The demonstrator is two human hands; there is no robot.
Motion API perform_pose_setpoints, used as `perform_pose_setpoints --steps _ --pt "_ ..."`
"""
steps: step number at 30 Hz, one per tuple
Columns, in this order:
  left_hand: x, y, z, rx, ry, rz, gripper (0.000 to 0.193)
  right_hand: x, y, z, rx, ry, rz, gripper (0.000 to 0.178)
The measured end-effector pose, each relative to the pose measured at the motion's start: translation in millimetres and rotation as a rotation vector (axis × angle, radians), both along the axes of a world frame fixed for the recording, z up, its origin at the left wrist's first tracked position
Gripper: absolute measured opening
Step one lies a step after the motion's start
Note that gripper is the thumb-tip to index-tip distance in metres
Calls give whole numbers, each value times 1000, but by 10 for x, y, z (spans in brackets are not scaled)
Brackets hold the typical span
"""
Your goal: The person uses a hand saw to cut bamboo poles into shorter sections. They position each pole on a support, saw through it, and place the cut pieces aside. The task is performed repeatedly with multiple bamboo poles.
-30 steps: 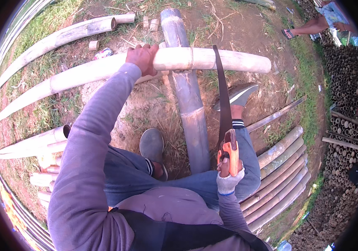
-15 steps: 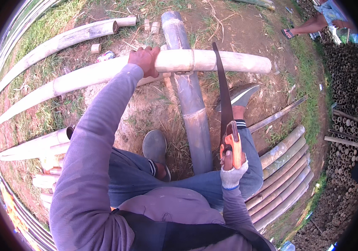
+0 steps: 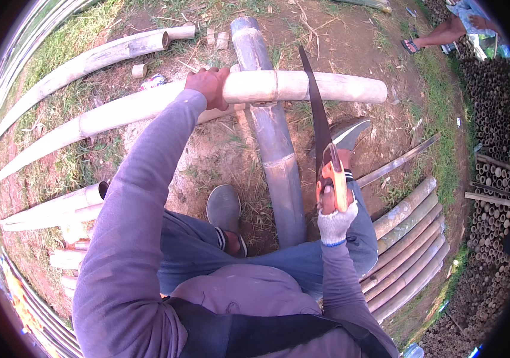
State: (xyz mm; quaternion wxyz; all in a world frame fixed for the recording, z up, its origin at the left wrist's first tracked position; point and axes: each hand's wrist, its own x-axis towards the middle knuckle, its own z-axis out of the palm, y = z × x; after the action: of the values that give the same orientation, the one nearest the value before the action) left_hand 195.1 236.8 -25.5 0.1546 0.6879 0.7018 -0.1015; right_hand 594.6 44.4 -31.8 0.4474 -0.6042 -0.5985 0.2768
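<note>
A long pale bamboo pole (image 3: 127, 109) lies across a thicker grey bamboo log (image 3: 280, 179) on the ground. My bare left hand (image 3: 208, 88) is wrapped over the pale pole, just left of where the two cross. In a white knit glove with bare fingers, my right hand (image 3: 334, 218) grips the orange handle of a handsaw (image 3: 319, 122). The dark blade lies across the pale pole to the right of the crossing, its tip pointing away past the pole. Whether the teeth have cut into the bamboo cannot be made out.
More bamboo poles (image 3: 82, 70) lie at the far left, with a hollow one (image 3: 58, 210) nearer. Several poles (image 3: 407, 238) lie side by side at the right. Beyond stands a large stack of cut bamboo (image 3: 493, 232). Another person's leg (image 3: 437, 37) shows at the far right.
My right hand has pushed the saw forward, away from me, so its tip reaches farther past the pole. My left hand stays on the pole.
</note>
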Motion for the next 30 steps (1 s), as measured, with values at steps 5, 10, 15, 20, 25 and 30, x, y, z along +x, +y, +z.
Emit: perform_pose_setpoints --steps 5,10,15,20,25,30 --pt "38 -17 -21 31 10 6 79 164 -472 160 -69 82 -1 16" --pt "172 58 29 35 2 -19 80 -399 1425 7 25 81 15 22" --pt "55 19 55 4 -21 27 83 -210 592 97 -118 504 -58 24" --pt "37 -19 -78 36 -12 35 81 194 -519 174 -92 31 -2 22" --pt "121 81 -24 66 -23 0 80 -400 1228 31 53 23 -11 21" --pt "87 48 17 30 -33 28 79 -425 970 31 11 315 -65 25"
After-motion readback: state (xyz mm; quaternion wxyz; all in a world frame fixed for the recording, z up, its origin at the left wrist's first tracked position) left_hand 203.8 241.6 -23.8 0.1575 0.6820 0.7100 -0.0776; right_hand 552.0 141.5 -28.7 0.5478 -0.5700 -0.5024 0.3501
